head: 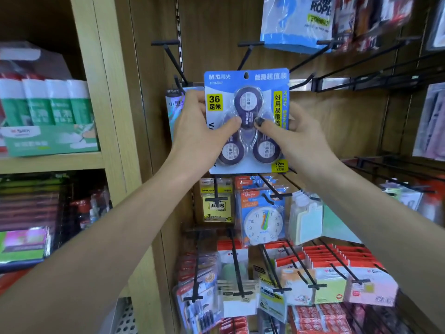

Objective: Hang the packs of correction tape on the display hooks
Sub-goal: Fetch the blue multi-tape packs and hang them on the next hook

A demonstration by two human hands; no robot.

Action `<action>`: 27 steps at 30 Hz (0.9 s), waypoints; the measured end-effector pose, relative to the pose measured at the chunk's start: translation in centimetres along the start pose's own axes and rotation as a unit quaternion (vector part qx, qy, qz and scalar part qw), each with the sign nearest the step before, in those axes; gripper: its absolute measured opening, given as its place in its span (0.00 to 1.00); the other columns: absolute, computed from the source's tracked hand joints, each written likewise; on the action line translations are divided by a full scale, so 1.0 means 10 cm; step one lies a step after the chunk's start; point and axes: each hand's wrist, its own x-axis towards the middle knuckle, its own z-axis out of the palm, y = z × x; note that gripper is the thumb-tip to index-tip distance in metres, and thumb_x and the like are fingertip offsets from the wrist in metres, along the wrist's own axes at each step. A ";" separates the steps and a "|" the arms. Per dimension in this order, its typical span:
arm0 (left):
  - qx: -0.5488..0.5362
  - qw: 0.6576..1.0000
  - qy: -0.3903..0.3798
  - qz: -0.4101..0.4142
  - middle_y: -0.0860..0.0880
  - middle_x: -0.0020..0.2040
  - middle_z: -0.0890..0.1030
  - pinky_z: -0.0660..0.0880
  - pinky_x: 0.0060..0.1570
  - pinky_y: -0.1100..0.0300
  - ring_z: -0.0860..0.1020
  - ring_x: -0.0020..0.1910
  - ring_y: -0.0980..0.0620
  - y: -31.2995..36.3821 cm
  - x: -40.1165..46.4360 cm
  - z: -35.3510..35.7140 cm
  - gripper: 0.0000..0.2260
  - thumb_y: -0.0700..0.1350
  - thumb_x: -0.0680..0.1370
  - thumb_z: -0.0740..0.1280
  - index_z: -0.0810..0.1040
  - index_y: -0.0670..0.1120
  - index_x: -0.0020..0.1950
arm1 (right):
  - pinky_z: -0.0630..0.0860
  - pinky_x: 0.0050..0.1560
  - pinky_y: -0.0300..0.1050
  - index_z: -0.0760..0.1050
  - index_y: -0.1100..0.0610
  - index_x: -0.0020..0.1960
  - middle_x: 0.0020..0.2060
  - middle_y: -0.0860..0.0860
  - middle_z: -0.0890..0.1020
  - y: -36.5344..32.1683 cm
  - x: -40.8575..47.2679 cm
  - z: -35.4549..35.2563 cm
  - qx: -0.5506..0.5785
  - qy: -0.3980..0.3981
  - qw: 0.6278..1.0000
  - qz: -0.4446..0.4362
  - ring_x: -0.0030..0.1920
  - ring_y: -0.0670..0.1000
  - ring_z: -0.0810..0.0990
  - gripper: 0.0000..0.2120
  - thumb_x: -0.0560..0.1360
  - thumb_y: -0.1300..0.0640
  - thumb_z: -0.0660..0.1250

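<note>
- 1 blue cardboard blister pack of correction tape [246, 121], upright, held up in front of the brown wooden display panel [216, 32]; the punched hang hole at its top edge is unhooked.
- Contents: 3 dark purple round dispensers under clear plastic, 1 above and 2 below.
- Printed text: "M&G" with Chinese characters at top left, yellow box "36", yellow tag "12m" at the lower right corner.
- 1 left hand [199, 131], pinching the pack's left edge, thumb on the front and fingers curled behind.
- 1 right hand [298, 133], pinching the pack's right edge, dark-nailed thumb on the front.
- 2 bare black metal display hooks [172, 56] on the panel above the pack, each with a crossbar tip.
- 1 holographic pack [174, 109] hanging just behind the left hand; label blurred.
- 1 blue-and-white bag [296, 22], upper right, reading "ROPE".
- 1 carded white toy clock face [263, 222] hanging below the pack.
- 1 green-and-white carton [48, 138] on the pale wooden left shelf, marked "M&G".
</note>
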 end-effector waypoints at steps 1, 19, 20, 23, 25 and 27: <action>-0.001 1.000 0.002 -0.001 0.61 0.48 0.79 0.77 0.45 0.71 0.79 0.42 0.70 0.02 0.02 0.00 0.19 0.44 0.76 0.77 0.71 0.50 0.61 | 0.83 0.60 0.63 0.80 0.54 0.62 0.52 0.53 0.89 -0.01 0.02 0.01 0.006 0.000 1.000 0.004 0.54 0.56 0.89 0.17 0.75 0.55 0.75; 0.070 0.991 -0.021 -0.109 0.52 0.49 0.83 0.82 0.56 0.45 0.84 0.52 0.48 -0.35 0.39 0.25 0.18 0.45 0.77 0.75 0.68 0.50 0.59 | 0.81 0.52 0.45 0.78 0.51 0.65 0.49 0.45 0.86 0.33 0.49 0.18 -0.136 0.003 0.989 0.052 0.48 0.44 0.84 0.16 0.79 0.49 0.70; 0.081 0.991 -0.019 -0.108 0.51 0.50 0.83 0.82 0.56 0.45 0.84 0.52 0.48 -0.36 0.40 0.26 0.18 0.45 0.77 0.75 0.68 0.50 0.58 | 0.80 0.50 0.43 0.77 0.51 0.66 0.49 0.44 0.85 0.35 0.50 0.18 -0.141 0.003 0.989 0.047 0.46 0.43 0.83 0.16 0.80 0.49 0.70; 0.105 0.989 -0.012 -0.099 0.52 0.49 0.83 0.82 0.54 0.47 0.84 0.51 0.48 -0.37 0.39 0.28 0.17 0.45 0.77 0.74 0.68 0.49 0.58 | 0.75 0.42 0.37 0.75 0.50 0.67 0.50 0.44 0.84 0.38 0.51 0.19 -0.158 -0.008 0.986 0.044 0.47 0.41 0.82 0.16 0.80 0.48 0.68; 0.124 0.988 -0.010 -0.088 0.52 0.49 0.82 0.81 0.51 0.51 0.83 0.51 0.48 -0.36 0.34 0.28 0.18 0.44 0.77 0.74 0.68 0.48 0.60 | 0.73 0.40 0.37 0.74 0.50 0.67 0.50 0.46 0.84 0.41 0.50 0.17 -0.169 -0.015 0.984 0.051 0.49 0.45 0.83 0.16 0.81 0.46 0.67; 0.124 0.988 -0.020 -0.087 0.56 0.46 0.79 0.78 0.48 0.57 0.81 0.49 0.54 -0.34 0.25 0.24 0.22 0.43 0.77 0.75 0.67 0.47 0.65 | 0.72 0.38 0.38 0.72 0.54 0.66 0.49 0.48 0.83 0.41 0.44 0.13 -0.178 -0.016 0.982 0.065 0.47 0.49 0.82 0.17 0.81 0.47 0.66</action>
